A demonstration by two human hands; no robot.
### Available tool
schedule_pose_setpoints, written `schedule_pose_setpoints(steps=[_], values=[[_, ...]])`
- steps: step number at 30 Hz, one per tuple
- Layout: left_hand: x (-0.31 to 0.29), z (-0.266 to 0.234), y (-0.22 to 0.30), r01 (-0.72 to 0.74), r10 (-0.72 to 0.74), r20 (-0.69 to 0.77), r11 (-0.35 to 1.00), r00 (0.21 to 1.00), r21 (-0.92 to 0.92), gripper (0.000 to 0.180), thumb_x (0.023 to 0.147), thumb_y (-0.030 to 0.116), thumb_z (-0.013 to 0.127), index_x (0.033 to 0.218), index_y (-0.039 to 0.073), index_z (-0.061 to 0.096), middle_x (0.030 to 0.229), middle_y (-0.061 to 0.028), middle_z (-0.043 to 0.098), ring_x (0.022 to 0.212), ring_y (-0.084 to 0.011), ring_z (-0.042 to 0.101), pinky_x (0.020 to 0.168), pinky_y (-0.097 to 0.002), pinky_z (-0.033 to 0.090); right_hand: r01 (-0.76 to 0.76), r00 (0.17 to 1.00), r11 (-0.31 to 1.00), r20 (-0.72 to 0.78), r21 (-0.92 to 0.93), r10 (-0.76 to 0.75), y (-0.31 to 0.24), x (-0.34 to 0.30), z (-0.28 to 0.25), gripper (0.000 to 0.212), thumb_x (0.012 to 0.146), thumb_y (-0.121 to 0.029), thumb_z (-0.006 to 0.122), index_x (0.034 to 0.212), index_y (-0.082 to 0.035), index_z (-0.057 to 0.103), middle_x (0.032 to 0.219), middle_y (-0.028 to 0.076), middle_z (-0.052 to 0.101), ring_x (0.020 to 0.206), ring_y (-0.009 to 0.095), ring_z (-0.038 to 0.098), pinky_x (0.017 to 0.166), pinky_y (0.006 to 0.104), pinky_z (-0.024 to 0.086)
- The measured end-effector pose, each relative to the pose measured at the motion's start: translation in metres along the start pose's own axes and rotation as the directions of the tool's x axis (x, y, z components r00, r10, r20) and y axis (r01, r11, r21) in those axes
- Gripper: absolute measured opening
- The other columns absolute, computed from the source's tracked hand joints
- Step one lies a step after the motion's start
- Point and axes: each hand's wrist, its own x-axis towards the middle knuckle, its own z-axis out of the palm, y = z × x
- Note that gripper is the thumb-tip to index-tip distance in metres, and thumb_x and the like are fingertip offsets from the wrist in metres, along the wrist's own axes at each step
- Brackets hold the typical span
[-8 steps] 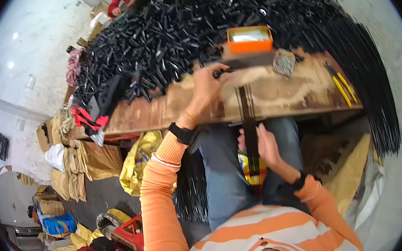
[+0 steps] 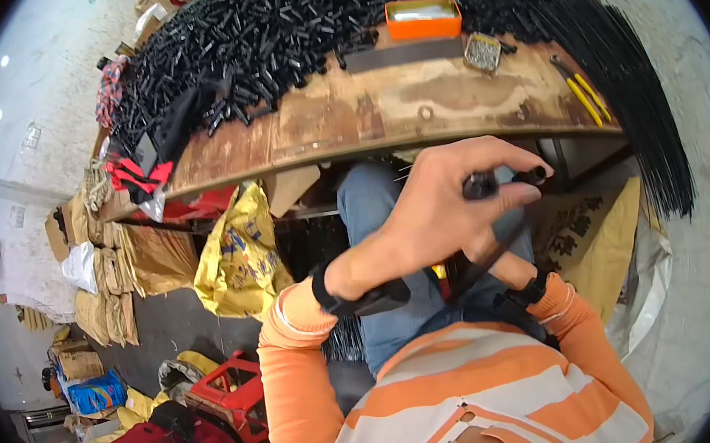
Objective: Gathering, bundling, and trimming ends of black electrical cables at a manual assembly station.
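Tubes (image 2: 480, 185), small, black, in our left hand (image 2: 426, 206), pinched between thumb and fingers above lap. Look light, stiff, perhaps slick like plastic, hardly fragile; we judge mid-barrel best hold. Right hand (image 2: 483, 245) nearer our body, mostly hidden behind left; its grip we cannot tell. Blurred dark strip (image 2: 473, 273) just beside it. Beyond: surface (image 2: 335, 108), heap (image 2: 262, 55) of black pieces.

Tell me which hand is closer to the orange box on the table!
Left. In the picture, the left hand, holding black pieces, is below the orange box. The right hand is even lower, partly hidden behind the left one.
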Motion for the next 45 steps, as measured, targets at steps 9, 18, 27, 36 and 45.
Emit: schedule_pose_setpoints(steps=[9, 18, 27, 36, 45], values=[[-0.09, -0.036, -0.11, 0.185, -0.402, -0.73, 0.913, 0.553, -0.362, 0.021, 0.1, 0.018, 0.055, 0.11, 0.002, 0.063, 0.095, -0.0024, 0.067, 0.065, -0.0046, 0.05, 0.06, -0.0205, 0.04, -0.62, 0.728, 0.479, 0.226, 0.622, 0.648, -0.062, -0.008, 0.001, 0.021, 0.094, -0.015, 0.063, 0.105, 0.003, 0.064, 0.077, 0.006, 0.064, 0.069, 0.012, 0.062, 0.066, 0.026, 0.053], [-0.064, 0.0, -0.12, 0.132, -0.346, -0.834, 0.938, 0.429, -0.321, 0.023, 0.1, 0.022, 0.055, 0.113, 0.003, 0.061, 0.096, -0.0031, 0.065, 0.073, -0.0081, 0.056, 0.068, -0.0238, 0.044, -0.627, 0.715, 0.495, 0.192, 0.601, 0.672, -0.057, -0.006, 0.011, 0.018, 0.093, -0.012, 0.064, 0.102, 0.004, 0.063, 0.078, 0.007, 0.065, 0.07, 0.012, 0.063, 0.066, 0.0261, 0.053], [-0.091, -0.018, -0.11, 0.062, -0.584, -0.611, 0.748, 0.534, -0.66, 0.023, 0.099, 0.016, 0.056, 0.118, 0.003, 0.059, 0.095, -0.0043, 0.064, 0.081, -0.0109, 0.061, 0.073, -0.0236, 0.05, -0.613, 0.727, 0.529, 0.157, 0.587, 0.669, -0.057, -0.012, 0.009, 0.016, 0.093, -0.011, 0.065, 0.098, 0.003, 0.062, 0.077, 0.007, 0.065, 0.068, 0.013, 0.063, 0.064, 0.0251, 0.051], [-0.1, -0.016, -0.103, 0.138, -0.666, -0.427, 0.621, 0.611, -0.772, 0.024, 0.093, 0.019, 0.067, 0.109, 0.001, 0.062, 0.101, -0.0065, 0.065, 0.091, -0.016, 0.066, 0.08, -0.0274, 0.055, -0.608, 0.736, 0.546, 0.152, 0.577, 0.66, -0.062, -0.01, 0.008, 0.015, 0.092, -0.009, 0.065, 0.1, 0.004, 0.062, 0.079, 0.008, 0.066, 0.069, 0.013, 0.064, 0.064, 0.0255, 0.052], [-0.098, -0.015, -0.106, 0.146, -0.656, -0.388, 0.606, 0.648, -0.782, 0.028, 0.092, 0.021, 0.067, 0.111, 0.0, 0.063, 0.106, -0.0086, 0.066, 0.09, -0.0152, 0.066, 0.081, -0.027, 0.054, -0.59, 0.744, 0.535, 0.15, 0.605, 0.651, -0.06, -0.011, 0.008, 0.016, 0.092, -0.009, 0.065, 0.102, 0.004, 0.063, 0.084, 0.007, 0.065, 0.07, 0.014, 0.064, 0.065, 0.027, 0.053]])
